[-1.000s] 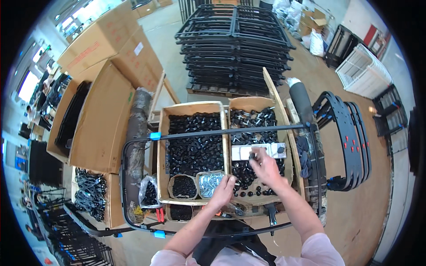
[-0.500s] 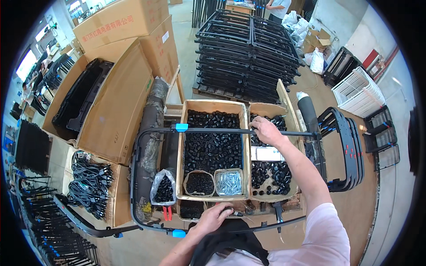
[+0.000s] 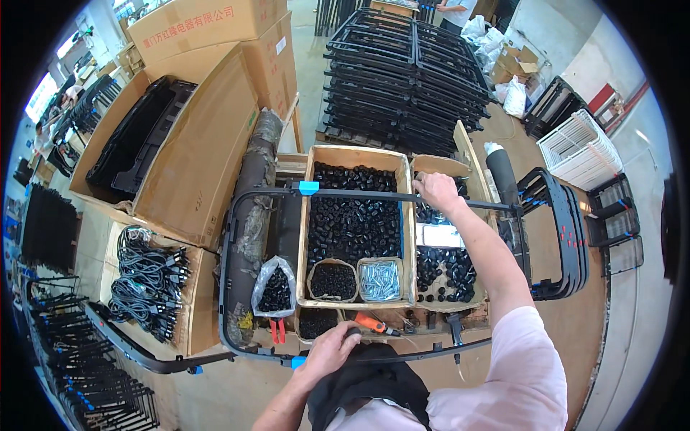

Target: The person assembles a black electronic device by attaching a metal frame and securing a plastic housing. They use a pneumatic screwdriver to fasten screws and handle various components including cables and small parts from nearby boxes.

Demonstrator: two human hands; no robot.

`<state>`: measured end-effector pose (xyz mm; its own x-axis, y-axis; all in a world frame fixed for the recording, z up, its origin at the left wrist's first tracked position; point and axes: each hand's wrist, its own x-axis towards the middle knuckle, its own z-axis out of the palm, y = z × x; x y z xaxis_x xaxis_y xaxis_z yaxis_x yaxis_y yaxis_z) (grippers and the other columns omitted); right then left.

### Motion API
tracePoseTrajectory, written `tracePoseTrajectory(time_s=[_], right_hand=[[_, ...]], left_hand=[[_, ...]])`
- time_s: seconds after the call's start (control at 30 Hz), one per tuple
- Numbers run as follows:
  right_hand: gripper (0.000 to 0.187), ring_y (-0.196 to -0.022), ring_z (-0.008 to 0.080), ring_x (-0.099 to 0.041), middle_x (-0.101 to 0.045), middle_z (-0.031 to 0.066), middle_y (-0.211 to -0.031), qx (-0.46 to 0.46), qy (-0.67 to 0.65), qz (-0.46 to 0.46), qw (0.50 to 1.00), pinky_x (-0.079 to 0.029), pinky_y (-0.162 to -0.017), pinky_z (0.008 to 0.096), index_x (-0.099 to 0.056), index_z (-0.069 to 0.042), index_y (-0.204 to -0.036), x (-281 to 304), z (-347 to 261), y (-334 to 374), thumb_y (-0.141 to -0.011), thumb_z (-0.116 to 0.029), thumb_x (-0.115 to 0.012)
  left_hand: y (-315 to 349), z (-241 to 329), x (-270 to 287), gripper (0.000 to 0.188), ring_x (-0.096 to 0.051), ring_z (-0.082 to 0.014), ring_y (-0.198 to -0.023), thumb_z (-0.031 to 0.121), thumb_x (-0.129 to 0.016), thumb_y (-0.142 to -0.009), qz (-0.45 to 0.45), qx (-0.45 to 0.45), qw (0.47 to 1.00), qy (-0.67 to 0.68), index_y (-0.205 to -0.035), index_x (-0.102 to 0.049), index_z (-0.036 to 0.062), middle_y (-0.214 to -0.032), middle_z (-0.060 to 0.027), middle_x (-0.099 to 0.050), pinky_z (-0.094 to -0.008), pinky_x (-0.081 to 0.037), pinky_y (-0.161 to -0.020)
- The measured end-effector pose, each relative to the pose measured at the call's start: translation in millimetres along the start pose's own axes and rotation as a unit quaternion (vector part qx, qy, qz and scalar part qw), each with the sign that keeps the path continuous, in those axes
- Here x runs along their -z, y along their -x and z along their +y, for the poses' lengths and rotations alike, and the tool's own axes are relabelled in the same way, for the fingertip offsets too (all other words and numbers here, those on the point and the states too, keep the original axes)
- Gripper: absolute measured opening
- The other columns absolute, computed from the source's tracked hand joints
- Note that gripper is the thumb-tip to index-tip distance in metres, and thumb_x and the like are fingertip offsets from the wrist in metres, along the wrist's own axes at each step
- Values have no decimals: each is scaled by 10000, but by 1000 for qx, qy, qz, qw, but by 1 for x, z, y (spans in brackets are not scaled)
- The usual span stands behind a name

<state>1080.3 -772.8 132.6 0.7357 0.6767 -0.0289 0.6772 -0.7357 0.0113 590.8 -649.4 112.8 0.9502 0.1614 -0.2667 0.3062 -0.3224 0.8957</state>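
Observation:
A large black tubular frame with blue clips lies across the wooden parts boxes. At its far bar, my right hand is closed, fingertips against the bar above the right-hand box; whatever they pinch is hidden. By the near bar, my left hand curls around a small black rounded part, probably a plastic knob. Just beyond that hand lies an orange-handled tool. Black knobs fill the large wooden box, which also holds a tub of silver screws.
A white rectangular object sits among black parts in the right-hand box. Nearby are red-handled pliers, a black gun-shaped tool and a bag of black parts. Cartons and cables stand left; stacked frames rise behind.
My left hand has shifted left, and the orange-handled tool now shows beside it. My right hand remains at the far bar. The whole view has shifted slightly.

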Motion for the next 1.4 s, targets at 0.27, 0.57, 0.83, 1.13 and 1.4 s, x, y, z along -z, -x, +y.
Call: tracePoseTrajectory(time_s=[0.27,0.57,0.83,1.13,1.4], right_hand=[[515,-1034,500,-734,-755,328,-1058,30,-89,-38,995,-583,-960,566,-674,86,-1174,-4,21,0,-957,-381,-648],[549,-1071,403,-760,-785,222,-1105,39,-2,-41,998,-607,-939,525,-783,-24,-1121,2,12,2,-1023,-537,-615],[417,-1241,466,-665,-625,289,-1366,59,-157,14,986,-546,-1061,539,-612,-80,-1439,-22,14,-4,-1076,-284,-608],[399,-1218,484,-665,-594,324,-1398,117,-180,24,976,-554,-1046,549,-696,33,-1197,-24,33,3,-1046,-333,-645],[337,-1184,462,-701,-689,318,-1255,142,-62,-40,987,-591,-1017,509,-745,69,-1156,-2,39,2,-880,-105,-665]], left_hand=[[15,31,-59,372,-716,-436,-1071,244,-680,-1049,61,16,998,3,-1347,-604,33,-1139,-241,-734,-490,-567,-915],[13,56,-148,382,-667,-385,-1236,172,-674,-1040,-5,-8,1000,-10,-1397,-595,60,-1310,-183,-697,-462,-529,-1041],[19,67,-191,413,-633,-378,-1293,142,-731,-995,-48,20,998,-26,-1383,-599,88,-1380,-148,-678,-460,-512,-1096],[24,67,-188,403,-608,-379,-1349,120,-759,-957,-26,-43,994,-97,-1348,-661,106,-1438,-166,-654,-477,-493,-1141],[20,66,-190,430,-569,-390,-1299,95,-658,-982,-68,-120,989,-51,-1408,-669,142,-1350,-156,-626,-487,-441,-1127]])
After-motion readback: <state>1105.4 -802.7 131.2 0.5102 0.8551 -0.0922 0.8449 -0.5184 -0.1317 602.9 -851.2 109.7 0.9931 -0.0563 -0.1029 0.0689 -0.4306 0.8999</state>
